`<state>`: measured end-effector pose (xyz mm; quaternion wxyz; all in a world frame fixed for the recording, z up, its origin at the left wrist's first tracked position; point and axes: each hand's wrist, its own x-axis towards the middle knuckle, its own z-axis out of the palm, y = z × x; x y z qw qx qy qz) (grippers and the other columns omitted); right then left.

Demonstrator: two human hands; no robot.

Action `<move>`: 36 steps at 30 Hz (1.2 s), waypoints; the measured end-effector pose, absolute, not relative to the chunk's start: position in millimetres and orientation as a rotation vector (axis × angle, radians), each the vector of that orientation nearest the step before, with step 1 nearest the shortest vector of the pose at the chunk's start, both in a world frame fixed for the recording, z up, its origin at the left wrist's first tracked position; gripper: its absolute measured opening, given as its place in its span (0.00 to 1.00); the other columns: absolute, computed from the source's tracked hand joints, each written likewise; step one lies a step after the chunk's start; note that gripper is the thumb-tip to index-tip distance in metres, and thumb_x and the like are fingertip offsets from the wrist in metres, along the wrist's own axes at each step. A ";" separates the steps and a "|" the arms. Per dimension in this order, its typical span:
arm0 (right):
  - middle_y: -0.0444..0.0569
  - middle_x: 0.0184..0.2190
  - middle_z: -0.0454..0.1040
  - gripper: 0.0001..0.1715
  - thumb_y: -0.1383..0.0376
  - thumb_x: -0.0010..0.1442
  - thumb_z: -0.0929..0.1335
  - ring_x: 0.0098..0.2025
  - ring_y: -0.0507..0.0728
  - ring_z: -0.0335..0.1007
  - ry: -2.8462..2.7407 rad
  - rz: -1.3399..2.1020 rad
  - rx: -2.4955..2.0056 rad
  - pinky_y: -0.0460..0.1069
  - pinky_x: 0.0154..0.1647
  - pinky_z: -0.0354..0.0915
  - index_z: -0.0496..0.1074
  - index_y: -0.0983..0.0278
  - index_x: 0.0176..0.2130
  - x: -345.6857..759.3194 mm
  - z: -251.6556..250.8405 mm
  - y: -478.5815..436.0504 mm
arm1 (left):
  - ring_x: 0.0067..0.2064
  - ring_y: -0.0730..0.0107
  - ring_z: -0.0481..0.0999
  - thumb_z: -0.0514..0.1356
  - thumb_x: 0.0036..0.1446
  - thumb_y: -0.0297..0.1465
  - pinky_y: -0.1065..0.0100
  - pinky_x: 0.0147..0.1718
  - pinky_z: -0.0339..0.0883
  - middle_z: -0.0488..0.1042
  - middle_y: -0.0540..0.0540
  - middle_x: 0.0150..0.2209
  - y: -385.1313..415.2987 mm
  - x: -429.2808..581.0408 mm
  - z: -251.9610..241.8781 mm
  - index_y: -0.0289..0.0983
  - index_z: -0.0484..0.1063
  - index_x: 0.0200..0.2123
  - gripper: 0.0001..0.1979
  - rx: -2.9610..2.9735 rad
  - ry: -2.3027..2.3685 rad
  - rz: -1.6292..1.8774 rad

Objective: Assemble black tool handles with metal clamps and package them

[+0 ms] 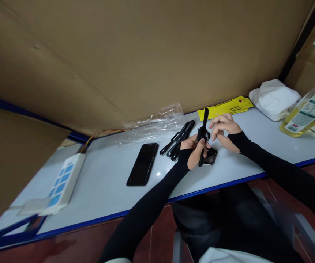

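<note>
My left hand (195, 152) is closed around the middle of a black spokeshave (205, 118), thumb on its body. The spokeshave is tilted nearly upright, one handle pointing up and the other down, with small metal screws on its face. My right hand (225, 132) is just right of the tool, fingers bent and apart, with nothing visible in them. Beneath the held tool lies a small dark flat piece (210, 157), partly hidden; I cannot tell its kind. Several more black spokeshaves (177, 140) lie in a pile left of my left hand.
A black phone (142, 164) lies on the white table (105, 175). Clear plastic sleeves (152, 126) and yellow cards (225, 107) lie along the cardboard wall. On the right are a white cloth bundle (274, 98) and a bottle of yellow liquid (307, 109). A white power strip (64, 182) is at left.
</note>
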<state>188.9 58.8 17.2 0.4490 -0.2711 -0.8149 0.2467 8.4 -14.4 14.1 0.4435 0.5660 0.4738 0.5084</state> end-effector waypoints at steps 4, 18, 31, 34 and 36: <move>0.52 0.43 0.75 0.13 0.66 0.59 0.75 0.42 0.59 0.66 -2.002 0.678 -0.727 0.49 0.32 0.65 0.81 0.59 0.46 186.7 18.2 55.6 | 0.16 0.75 0.66 0.62 0.65 0.53 0.71 0.18 0.60 0.71 0.50 0.16 -13.5 8.3 11.1 0.35 0.75 0.31 0.26 1.444 1.187 1.300; 0.51 0.43 0.78 0.12 0.68 0.63 0.71 0.48 0.61 0.65 -2.069 0.670 -0.671 0.52 0.39 0.68 0.84 0.56 0.32 187.4 18.7 55.3 | 0.16 0.75 0.65 0.63 0.63 0.55 0.70 0.18 0.60 0.70 0.51 0.16 -11.9 7.1 11.9 0.36 0.75 0.30 0.26 1.405 1.196 1.308; 0.53 0.44 0.78 0.17 0.60 0.58 0.78 0.45 0.61 0.66 -1.980 0.653 -0.753 0.52 0.35 0.69 0.83 0.58 0.48 187.1 17.0 55.3 | 0.17 0.73 0.67 0.63 0.62 0.57 0.70 0.19 0.61 0.70 0.50 0.17 -13.9 9.0 13.3 0.36 0.76 0.32 0.28 1.415 1.180 1.296; 0.50 0.38 0.80 0.09 0.64 0.60 0.76 0.40 0.59 0.67 -1.986 0.680 -0.745 0.52 0.35 0.67 0.84 0.59 0.42 187.5 16.5 55.1 | 0.17 0.74 0.67 0.64 0.61 0.56 0.70 0.18 0.61 0.72 0.50 0.19 -12.4 8.3 11.0 0.36 0.75 0.33 0.27 1.387 1.174 1.325; 0.49 0.38 0.81 0.10 0.69 0.62 0.72 0.40 0.59 0.67 -1.997 0.684 -0.701 0.52 0.39 0.67 0.84 0.57 0.40 188.3 16.9 55.1 | 0.17 0.74 0.67 0.64 0.61 0.56 0.70 0.18 0.61 0.73 0.49 0.19 -12.4 8.3 11.0 0.36 0.76 0.34 0.27 1.377 1.168 1.327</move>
